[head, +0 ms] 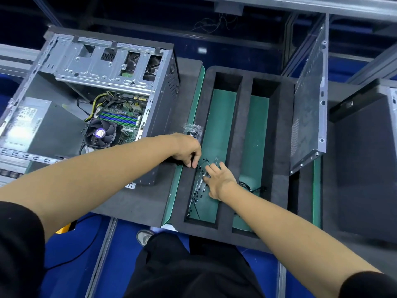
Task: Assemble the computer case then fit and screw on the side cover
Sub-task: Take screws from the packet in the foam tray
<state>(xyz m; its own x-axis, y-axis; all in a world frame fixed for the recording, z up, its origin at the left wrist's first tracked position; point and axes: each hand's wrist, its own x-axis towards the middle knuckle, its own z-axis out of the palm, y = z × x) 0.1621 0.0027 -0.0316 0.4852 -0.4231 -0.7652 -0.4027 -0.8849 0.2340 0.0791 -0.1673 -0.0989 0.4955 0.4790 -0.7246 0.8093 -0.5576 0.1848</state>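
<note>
Reaching into the left compartment of the black foam tray [245, 134], both hands work over a scatter of small black screws [198, 191] lying on the green floor of that slot. The slot runs long, away from the person, and the screws spread along its near half, mostly against its left wall.

The right hand [218, 181] lies inside the slot, palm down, directly over the screws; its fingers [211, 169] are spread and nearly straight, tips at the floor among the screws. Whether a screw is under them cannot be told. The left hand [189, 150] sits on the foam wall at the slot's left edge, fingers curled downward with thumb and forefinger close together; whether they pinch a screw cannot be told. Judged nearer the bulk of the screws: the right hand.

The computer case [90, 100] lies open-side up, well to the left, with motherboard, fan and drive cage exposed. The side cover [309, 108] stands upright at the tray's far right, not yet fitted. A clear bag of screws [193, 131] lies just beyond the left hand.
</note>
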